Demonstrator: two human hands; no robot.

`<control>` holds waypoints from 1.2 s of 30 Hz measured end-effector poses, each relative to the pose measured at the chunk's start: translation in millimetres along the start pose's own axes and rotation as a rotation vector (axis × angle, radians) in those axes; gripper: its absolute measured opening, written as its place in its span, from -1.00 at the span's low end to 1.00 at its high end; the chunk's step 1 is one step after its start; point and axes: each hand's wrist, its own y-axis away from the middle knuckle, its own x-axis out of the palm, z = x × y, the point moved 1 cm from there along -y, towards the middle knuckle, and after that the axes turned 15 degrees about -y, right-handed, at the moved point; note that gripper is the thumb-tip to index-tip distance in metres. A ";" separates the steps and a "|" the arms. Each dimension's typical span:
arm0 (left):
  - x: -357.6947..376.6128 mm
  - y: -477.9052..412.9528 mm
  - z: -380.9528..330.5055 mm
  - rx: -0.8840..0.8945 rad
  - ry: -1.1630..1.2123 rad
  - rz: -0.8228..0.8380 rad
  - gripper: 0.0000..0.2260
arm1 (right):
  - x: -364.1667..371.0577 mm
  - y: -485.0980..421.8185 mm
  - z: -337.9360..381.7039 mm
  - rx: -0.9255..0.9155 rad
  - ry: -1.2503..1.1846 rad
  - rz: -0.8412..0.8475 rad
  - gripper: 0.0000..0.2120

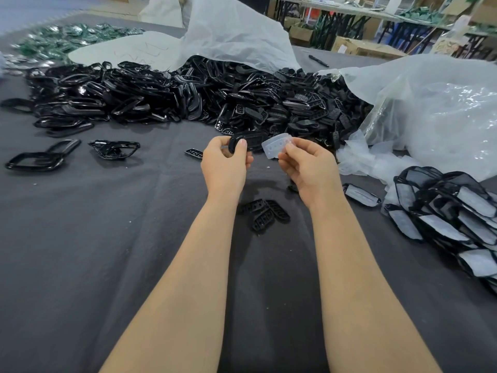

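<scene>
My left hand (224, 164) grips a glossy black plastic frame (251, 140) by its left end, thumb on top, above the grey cloth. My right hand (306, 165) pinches a translucent white silicone pad (275, 145) with small round holes, held just right of the frame and touching its edge. Both arms reach out from the bottom of the view.
A big heap of black frames and inserts (188, 95) spills from a white sack (236, 30) behind my hands. Loose frames (43, 157) lie left, three black inserts (265, 215) near my wrists. At right sit clear bags of pads (435, 117) and stacked assembled pieces (443, 211).
</scene>
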 end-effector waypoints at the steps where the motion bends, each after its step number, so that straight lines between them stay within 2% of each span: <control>1: 0.0 0.3 0.0 0.000 0.001 0.000 -0.88 | -0.1 0.1 -0.6 -0.012 0.013 -0.005 -0.95; 6: -0.5 1.4 -1.3 -0.011 0.009 0.008 -0.92 | -2.8 -0.1 -0.3 -0.052 0.069 -0.035 -0.94; 12: -1.4 2.8 -2.6 -0.010 0.004 0.011 -0.88 | 2.3 0.3 3.9 0.063 -0.374 -0.063 -0.94; 14: -1.5 2.9 -2.8 -0.012 0.003 0.017 -0.89 | 2.7 -0.4 3.0 0.028 -0.329 -0.090 -0.97; 16: -1.7 3.0 -3.1 -0.013 0.012 0.026 -0.87 | 1.9 -1.1 1.6 -0.089 -0.169 -0.123 -0.96; 19: -1.6 3.0 -3.3 -0.012 0.025 0.033 -0.89 | 0.9 -0.3 1.9 -0.259 0.004 -0.145 -0.86; 22: -1.4 3.0 -3.4 -0.009 0.031 0.042 -0.92 | 2.9 0.7 4.5 -0.301 0.002 -0.046 -0.87; 27: 0.1 3.1 -4.7 0.017 0.029 0.060 -0.85 | 6.7 2.9 6.1 -0.157 -0.086 0.232 -0.84; 30: 0.8 2.0 -3.9 0.006 0.019 0.075 -0.89 | 5.5 4.6 2.8 -0.185 0.263 0.314 -0.80; 33: 0.3 1.7 -3.9 0.017 -0.019 0.061 -0.88 | 3.9 2.9 -1.1 -0.265 0.655 0.218 -0.78; 36: 1.1 3.5 -5.3 0.023 0.061 0.066 -0.87 | 1.7 1.5 -2.4 -0.332 0.777 0.092 -0.83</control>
